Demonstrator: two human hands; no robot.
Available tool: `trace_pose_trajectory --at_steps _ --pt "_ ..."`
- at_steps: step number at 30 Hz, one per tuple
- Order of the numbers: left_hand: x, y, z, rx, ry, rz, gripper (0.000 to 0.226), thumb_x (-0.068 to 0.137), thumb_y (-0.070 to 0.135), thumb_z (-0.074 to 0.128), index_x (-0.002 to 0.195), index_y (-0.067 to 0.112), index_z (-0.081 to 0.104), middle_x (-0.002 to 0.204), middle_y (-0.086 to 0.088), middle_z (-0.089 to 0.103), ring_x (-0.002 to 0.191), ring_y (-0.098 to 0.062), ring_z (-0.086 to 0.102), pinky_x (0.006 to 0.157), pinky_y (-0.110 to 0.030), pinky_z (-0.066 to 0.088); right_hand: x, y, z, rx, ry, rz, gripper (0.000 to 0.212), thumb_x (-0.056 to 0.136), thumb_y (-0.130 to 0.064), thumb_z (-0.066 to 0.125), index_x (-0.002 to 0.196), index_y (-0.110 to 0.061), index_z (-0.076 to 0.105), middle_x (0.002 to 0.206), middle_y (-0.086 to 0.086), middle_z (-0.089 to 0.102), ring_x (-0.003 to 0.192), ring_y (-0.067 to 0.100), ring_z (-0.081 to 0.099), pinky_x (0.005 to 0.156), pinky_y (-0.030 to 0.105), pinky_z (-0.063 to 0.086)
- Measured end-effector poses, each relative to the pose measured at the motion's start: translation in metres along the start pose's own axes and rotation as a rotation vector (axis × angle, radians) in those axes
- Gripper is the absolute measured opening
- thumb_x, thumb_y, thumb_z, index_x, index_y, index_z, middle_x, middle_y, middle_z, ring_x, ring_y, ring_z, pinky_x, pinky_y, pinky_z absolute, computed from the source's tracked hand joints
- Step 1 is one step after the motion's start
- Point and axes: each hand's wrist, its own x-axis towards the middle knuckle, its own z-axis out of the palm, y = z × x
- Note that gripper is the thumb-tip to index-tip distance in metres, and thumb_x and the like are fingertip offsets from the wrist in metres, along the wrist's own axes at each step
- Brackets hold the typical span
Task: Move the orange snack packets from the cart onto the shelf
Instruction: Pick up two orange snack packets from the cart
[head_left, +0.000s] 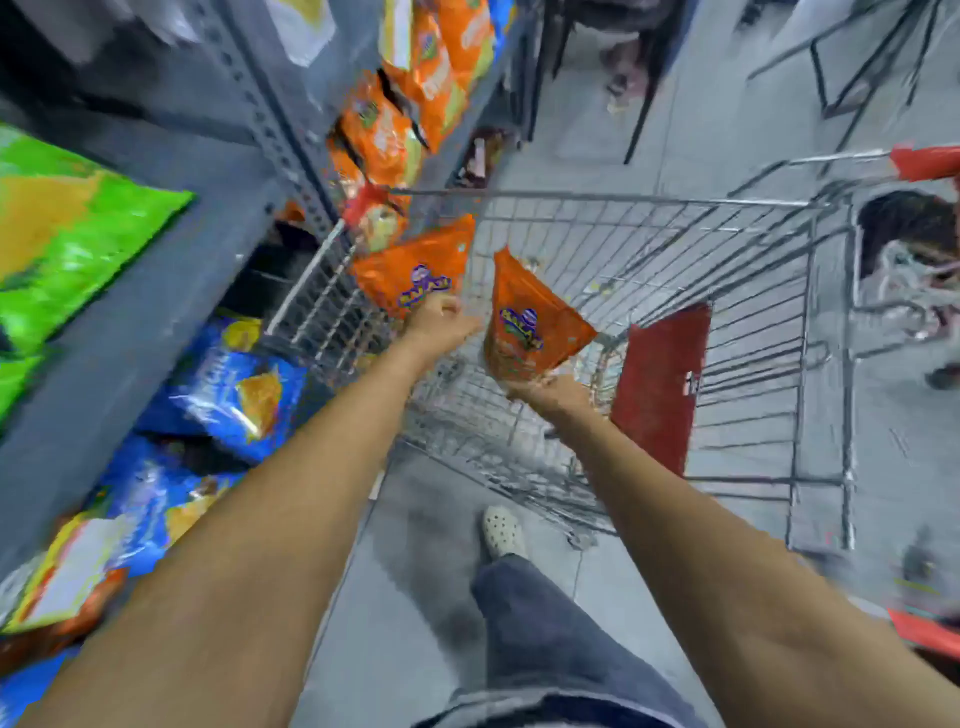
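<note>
My left hand (439, 325) grips one orange snack packet (415, 270) by its lower edge, above the cart's left rim. A second orange snack packet (530, 317) stands upright in my right hand (553, 392), held from below over the cart's basket. The wire cart (649, 197) sits just ahead of me, its floor showing through the mesh. On the grey shelf (130, 322) at the left, several orange packets (384, 130) lean in a row further along, beyond the cart.
Blue snack bags (239, 395) and a green bag (67, 228) fill the nearer shelf levels on the left. A red flap (660, 384) stands inside the cart. My foot (501, 530) is on the grey floor beside it. Chair legs stand at the far top.
</note>
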Motion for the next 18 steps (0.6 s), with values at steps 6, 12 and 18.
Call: trace_pose_trajectory --at_steps 6,12,18 --pt "0.104 -0.051 0.055 0.286 -0.302 -0.218 0.066 0.022 0.051 0.066 0.075 0.041 0.029 0.099 0.012 0.043 0.100 -0.012 0.040 0.071 -0.016 0.036 0.093 0.048 0.003 0.096 0.121 0.283 0.097 0.070 -0.023 0.083 0.141 0.004 0.024 0.147 0.020 0.035 0.131 0.032 0.041 0.085 0.027 0.040" --pt "0.141 -0.053 0.091 0.372 -0.433 -0.097 0.095 0.059 0.018 0.083 0.140 -0.001 0.035 0.147 -0.020 0.039 0.136 -0.031 0.039 0.098 -0.024 0.031 0.142 0.059 0.025 0.095 0.201 0.021 0.096 0.059 -0.021 0.090 0.136 -0.004 0.034 0.139 0.016 0.044 0.127 0.026 0.041 0.107 0.036 0.035" --pt "0.170 -0.069 0.096 0.345 -0.466 -0.034 0.081 0.069 0.004 0.080 0.138 0.002 0.038 0.137 -0.016 0.051 0.127 -0.028 0.050 0.075 -0.005 0.033 0.182 0.058 0.042 -0.022 0.195 -0.145 0.066 0.054 -0.014 0.091 0.112 0.000 0.063 0.115 0.020 0.066 0.103 0.027 0.060 0.088 0.046 0.051"
